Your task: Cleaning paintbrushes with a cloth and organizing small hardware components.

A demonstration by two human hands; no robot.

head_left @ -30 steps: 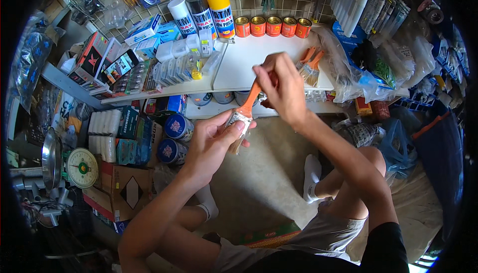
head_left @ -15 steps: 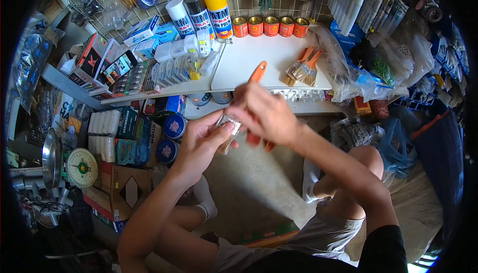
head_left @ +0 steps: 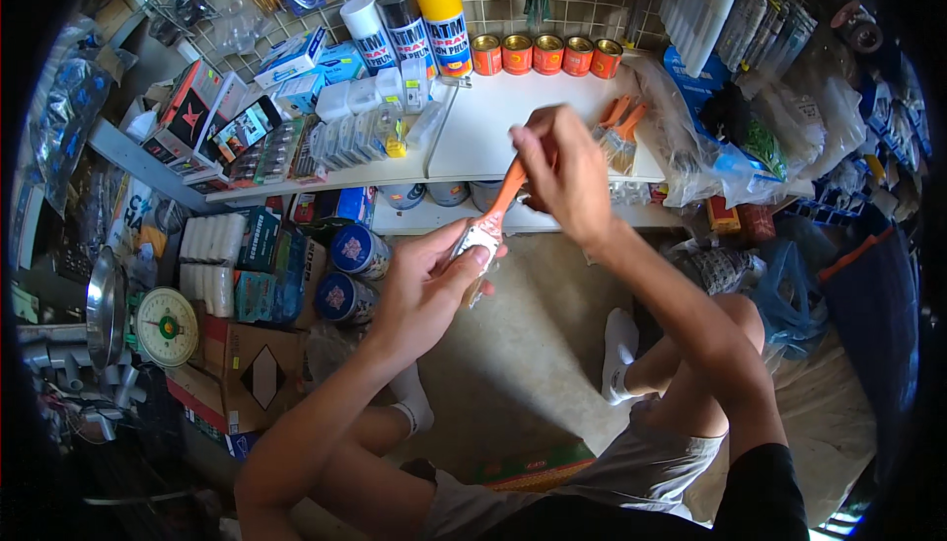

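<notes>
My left hand (head_left: 434, 275) is closed around a paintbrush (head_left: 508, 194) at its ferrule and bristles, with the thumb pressed on a pale, whitish patch of the ferrule. The brush's orange handle slants up to the right. My right hand (head_left: 570, 181) is at the handle's upper end, fingers curled over it and hiding its tip. Whether the right fingers also hold something small is hidden. Beyond the right hand, several orange-handled paintbrushes (head_left: 621, 137) lie on the white shelf top (head_left: 483, 137).
Several small orange-red tins (head_left: 547, 55) and spray cans (head_left: 443, 28) line the back of the shelf. A phone (head_left: 245, 129) leans at the left among packages. Below are blue-lidded tubs (head_left: 357, 248) and a dial scale (head_left: 168, 326). Plastic bags (head_left: 794, 289) hang at right.
My right hand has moved up and right, away from the left hand, toward the handle's upper end. My left hand and the paintbrush have shifted slightly right. An orange piece below the hands no longer shows.
</notes>
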